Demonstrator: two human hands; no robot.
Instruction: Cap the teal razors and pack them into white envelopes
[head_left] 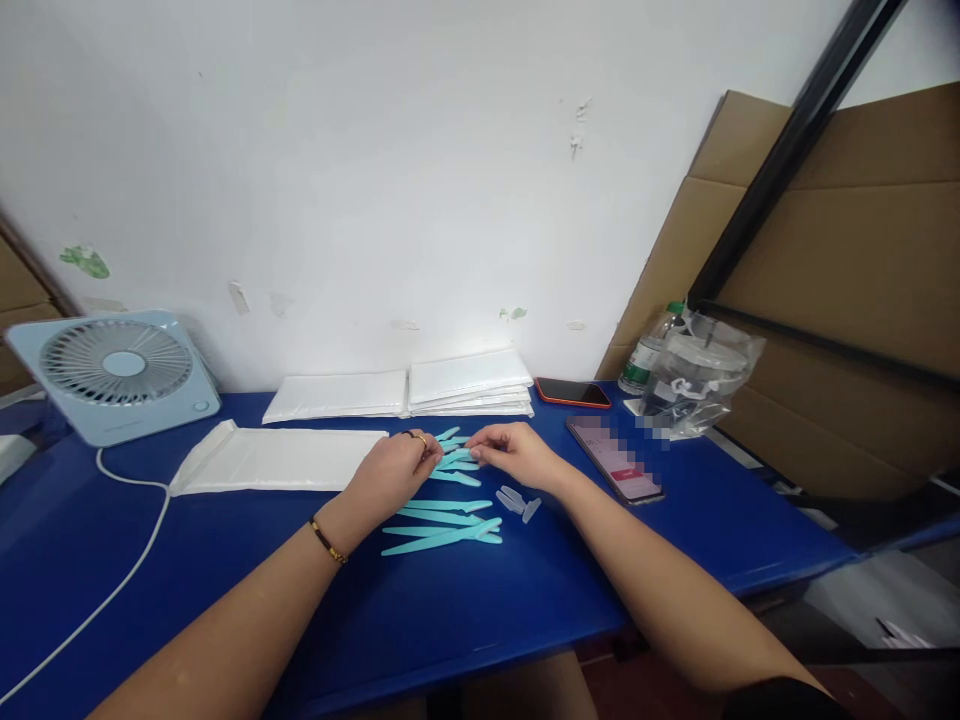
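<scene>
Turquoise eyebrow razors (pixel 442 543) lie in a loose group on the blue table, several near its front and more under my fingers. My left hand (pixel 397 468) is closed in a pinch on an eyebrow razor (pixel 456 457) at the back of the group. From the other side, my right hand (pixel 519 455) pinches at the same razor's end; the fingertips partly hide it. A few small clear plastic blade caps (pixel 516 500) rest just below my right hand. A white padded mailer (pixel 285 460) lies flat left of my left hand.
Stacked white mailers (pixel 471 378) lie against the wall. A blue fan (pixel 116 375) with a white cable (pixel 142 560) stands at left. At right are a red-edged phone (pixel 574 393), another phone (pixel 619 465), a bottle (pixel 649 355) and a bagged cup (pixel 694 375).
</scene>
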